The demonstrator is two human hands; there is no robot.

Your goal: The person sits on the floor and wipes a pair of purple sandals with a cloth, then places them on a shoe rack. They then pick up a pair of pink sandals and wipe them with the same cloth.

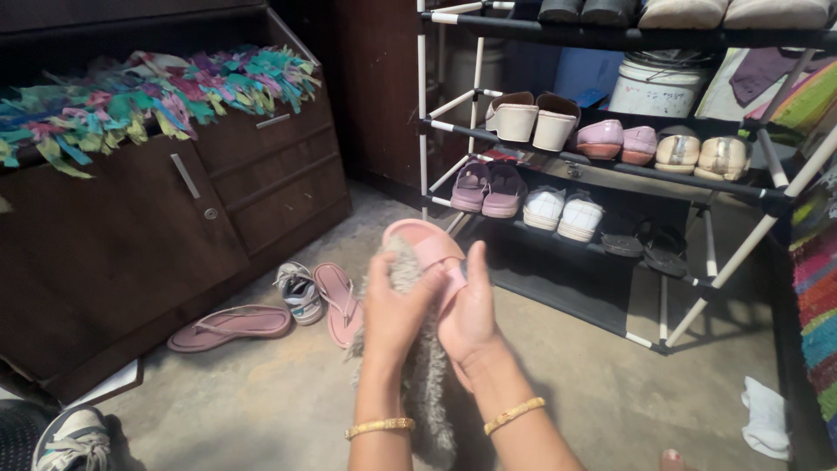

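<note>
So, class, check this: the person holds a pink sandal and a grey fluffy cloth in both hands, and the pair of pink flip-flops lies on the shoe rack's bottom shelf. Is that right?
Not quite. The head view shows the pink flip-flops lying on the floor beside the dark wooden cabinet, not on the shoe rack. The rest holds: the left hand and right hand hold the pink sandal and grey fluffy cloth.

Bare concrete floor (610,392) lies open at lower centre and lower right of the frame, with room to pass on both sides of the raised hands. At lower left, two pink flip-flops (231,321) and a small sneaker (299,292) crowd the foot of the dark wooden cabinet (131,235), which walls off the left. The shoe rack (610,174) blocks the upper right; its shelves are packed with footwear. A white cloth (767,417) lies at the lower right edge.
</note>
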